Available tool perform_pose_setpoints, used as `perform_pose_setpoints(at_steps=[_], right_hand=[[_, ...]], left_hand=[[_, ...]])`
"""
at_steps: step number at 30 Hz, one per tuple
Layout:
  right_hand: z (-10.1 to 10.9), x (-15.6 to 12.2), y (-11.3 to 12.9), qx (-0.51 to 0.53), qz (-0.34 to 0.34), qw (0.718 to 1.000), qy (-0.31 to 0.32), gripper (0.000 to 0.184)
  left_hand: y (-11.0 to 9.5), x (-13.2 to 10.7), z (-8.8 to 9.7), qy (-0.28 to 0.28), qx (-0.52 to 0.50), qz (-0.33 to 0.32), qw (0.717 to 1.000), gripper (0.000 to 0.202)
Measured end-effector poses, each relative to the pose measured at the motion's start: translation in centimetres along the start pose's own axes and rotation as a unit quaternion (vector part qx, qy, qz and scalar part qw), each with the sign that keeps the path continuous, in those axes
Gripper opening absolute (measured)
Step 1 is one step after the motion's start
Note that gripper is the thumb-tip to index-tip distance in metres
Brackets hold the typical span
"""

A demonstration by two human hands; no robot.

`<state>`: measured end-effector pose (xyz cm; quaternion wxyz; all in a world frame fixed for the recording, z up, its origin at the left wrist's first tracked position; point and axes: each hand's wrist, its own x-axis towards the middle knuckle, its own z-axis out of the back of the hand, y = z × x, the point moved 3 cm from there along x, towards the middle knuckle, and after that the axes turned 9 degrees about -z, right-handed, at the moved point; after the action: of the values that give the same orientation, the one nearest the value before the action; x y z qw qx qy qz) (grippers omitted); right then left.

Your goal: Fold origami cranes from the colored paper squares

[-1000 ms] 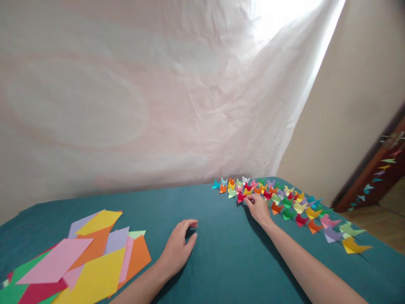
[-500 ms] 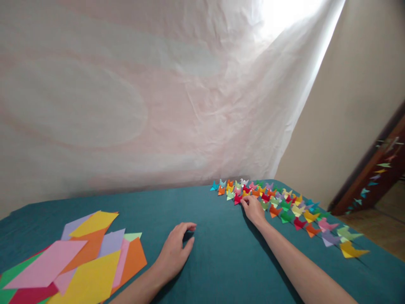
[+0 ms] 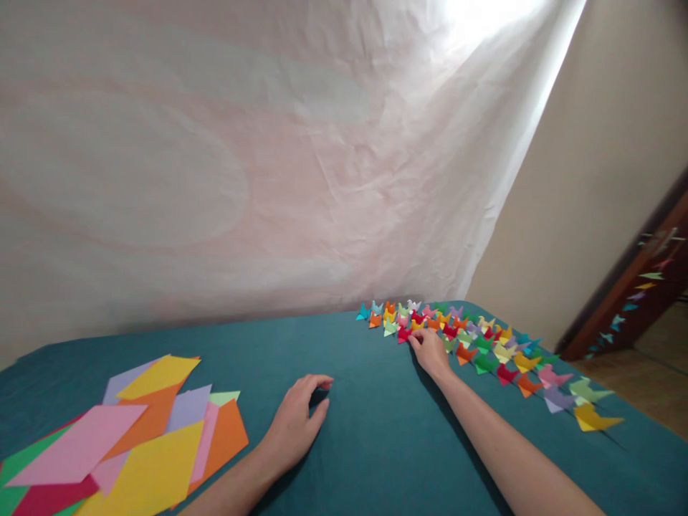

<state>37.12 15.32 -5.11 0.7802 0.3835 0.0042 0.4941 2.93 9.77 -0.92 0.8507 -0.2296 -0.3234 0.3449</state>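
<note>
Rows of small folded paper birds (image 3: 485,364) in many colours stand on the right side of the table. At the near left end of those rows, my right hand (image 3: 430,352) pinches a red paper bird (image 3: 403,335) between thumb and fingertips. Its base appears to rest on the cloth. My left hand (image 3: 302,414) lies on the table in the middle, fingers curved and thumb apart, holding nothing. Loose sheets of coloured paper overlap to its left, among them a yellow sheet (image 3: 158,469) and a pink sheet (image 3: 78,444).
A dark green cloth covers the table (image 3: 370,444). Behind it hangs a pale pink and white sheet (image 3: 301,179). At the right, a brown door (image 3: 634,287) has a string of paper birds (image 3: 637,296) hanging before it.
The view has shifted very slightly. Both hands keep their places, and the right fingers stay on the red bird.
</note>
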Motion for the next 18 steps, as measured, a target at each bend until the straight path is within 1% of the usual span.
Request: perform_pose_setpoints(at_steps=[5,8,13,16,18], right_hand=[[-0.1,0.0,-0.1,0.013,0.008,1.0,-0.01,0.018],[0.1,-0.1,0.1,0.023,0.011,0.999,-0.029,0.016],[1.3,-0.7,1.1,0.037,0.016,0.997,-0.07,0.01],[2.1,-1.3,2.4,0.048,0.047,0.996,-0.059,0.011],[2.4,-2.0,3.8,0.056,0.081,0.995,-0.026,0.013]], left_hand=[[0.1,0.0,-0.1,0.001,-0.001,-0.002,1.0,0.026],[-0.1,0.1,-0.1,0.005,0.001,0.006,1.0,0.027],[-0.4,0.1,0.1,0.009,0.004,0.007,1.0,0.027],[-0.2,0.0,0.0,0.003,0.004,0.001,1.0,0.027],[-0.1,-0.1,0.0,0.001,0.004,-0.003,1.0,0.027]])
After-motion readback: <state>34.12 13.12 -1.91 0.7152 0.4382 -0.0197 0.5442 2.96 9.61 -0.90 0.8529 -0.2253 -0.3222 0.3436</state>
